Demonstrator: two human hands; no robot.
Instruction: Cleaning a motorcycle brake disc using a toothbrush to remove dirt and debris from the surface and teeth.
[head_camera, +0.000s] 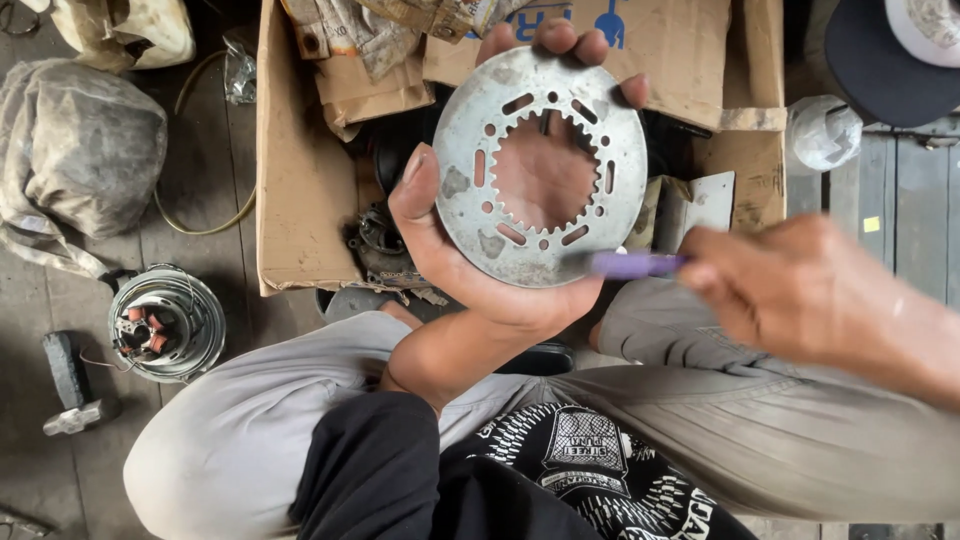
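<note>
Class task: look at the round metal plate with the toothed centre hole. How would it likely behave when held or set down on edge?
The metal plate looks thin yet probably stiff: it lies flat across the left hand without sagging. Being round, it would likely roll if stood on edge. Its many slots and large centre hole probably make it fairly light for its width.

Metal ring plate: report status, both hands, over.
Left hand cradles the toothed metal ring plate, fingers curled over its far edge. Right hand holds a purple tool, tip at the plate's lower rim. Open cardboard box behind; nothing blocking.
</note>
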